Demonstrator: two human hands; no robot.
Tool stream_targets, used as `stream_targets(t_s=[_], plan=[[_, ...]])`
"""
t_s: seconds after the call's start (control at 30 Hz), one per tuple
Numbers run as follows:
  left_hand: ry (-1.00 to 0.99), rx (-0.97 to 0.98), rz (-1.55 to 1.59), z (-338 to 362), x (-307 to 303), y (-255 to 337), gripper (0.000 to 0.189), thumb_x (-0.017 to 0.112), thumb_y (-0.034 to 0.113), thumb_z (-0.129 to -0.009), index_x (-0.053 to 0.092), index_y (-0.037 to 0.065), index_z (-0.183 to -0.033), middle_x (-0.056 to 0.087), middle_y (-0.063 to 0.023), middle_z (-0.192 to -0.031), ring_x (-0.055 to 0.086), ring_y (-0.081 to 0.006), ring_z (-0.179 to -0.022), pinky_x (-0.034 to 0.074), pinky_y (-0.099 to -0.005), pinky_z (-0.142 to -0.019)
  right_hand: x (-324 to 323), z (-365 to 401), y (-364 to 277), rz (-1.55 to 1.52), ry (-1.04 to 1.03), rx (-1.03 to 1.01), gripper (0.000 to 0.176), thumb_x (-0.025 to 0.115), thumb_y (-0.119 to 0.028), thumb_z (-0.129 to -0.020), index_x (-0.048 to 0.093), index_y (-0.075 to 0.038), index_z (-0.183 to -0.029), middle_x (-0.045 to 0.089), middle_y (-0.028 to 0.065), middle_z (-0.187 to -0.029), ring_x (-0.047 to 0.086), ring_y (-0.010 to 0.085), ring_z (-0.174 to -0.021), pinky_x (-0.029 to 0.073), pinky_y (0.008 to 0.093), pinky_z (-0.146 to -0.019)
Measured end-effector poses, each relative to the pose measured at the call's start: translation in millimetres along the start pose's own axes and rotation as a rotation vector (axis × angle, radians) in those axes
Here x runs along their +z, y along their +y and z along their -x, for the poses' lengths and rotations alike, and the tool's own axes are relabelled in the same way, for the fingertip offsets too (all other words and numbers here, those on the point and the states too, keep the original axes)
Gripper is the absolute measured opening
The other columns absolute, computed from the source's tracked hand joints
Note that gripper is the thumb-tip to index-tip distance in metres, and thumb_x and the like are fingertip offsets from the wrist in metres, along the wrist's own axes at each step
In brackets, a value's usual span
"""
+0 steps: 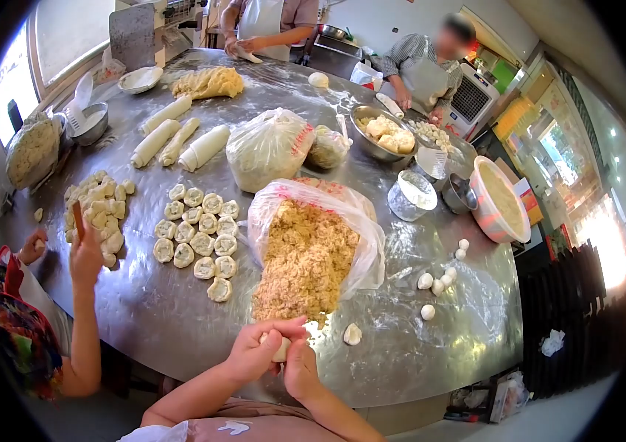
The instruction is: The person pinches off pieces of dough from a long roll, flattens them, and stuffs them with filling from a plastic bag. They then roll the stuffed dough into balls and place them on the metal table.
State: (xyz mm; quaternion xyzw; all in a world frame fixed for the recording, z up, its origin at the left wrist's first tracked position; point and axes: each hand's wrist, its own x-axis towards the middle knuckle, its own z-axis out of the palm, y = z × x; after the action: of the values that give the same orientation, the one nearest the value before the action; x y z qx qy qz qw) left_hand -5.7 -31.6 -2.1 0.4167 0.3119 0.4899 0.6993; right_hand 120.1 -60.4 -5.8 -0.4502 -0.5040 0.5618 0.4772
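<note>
Close to the table's front edge, my left hand (252, 353) and my right hand (301, 372) come together around a small piece of white dough (279, 349). The fingers of both are closed on it and hide much of it. Just beyond them a heap of crumbly yellow-brown filling (302, 258) spills from an open plastic bag (368, 247). A single dough piece (353, 334) lies right of my hands. Several pinched, round filled buns (202, 243) stand in rows to the left of the filling.
At left, another person's hand (86, 254) holds a brown stick near a pile of dough pieces (99, 210). Several dough balls (438, 283) lie at right, near a flour tub (412, 195) and a large basin (501, 199). Dough rolls (206, 148) and two people are farther back.
</note>
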Motion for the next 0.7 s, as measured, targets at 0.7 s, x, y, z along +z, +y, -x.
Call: stream_targets(t_s=[0.7], plan=[[-0.011,0.157,0.085,-10,10,-5,0.055,0.046,0.048,-0.097,0.053,0.002,-0.126,0.061,-0.0106,-0.115,0.061,-0.0185,-0.096,0.050,-0.0318,-0.080,-2,-5,-7,0.191,0.090,0.023,0.063,0.037,-0.061,-0.096,0.050,-0.003,-0.116,0.057,0.0012,-0.076,0.048,0.0070,-0.057,0.037,0.0231,-0.049]])
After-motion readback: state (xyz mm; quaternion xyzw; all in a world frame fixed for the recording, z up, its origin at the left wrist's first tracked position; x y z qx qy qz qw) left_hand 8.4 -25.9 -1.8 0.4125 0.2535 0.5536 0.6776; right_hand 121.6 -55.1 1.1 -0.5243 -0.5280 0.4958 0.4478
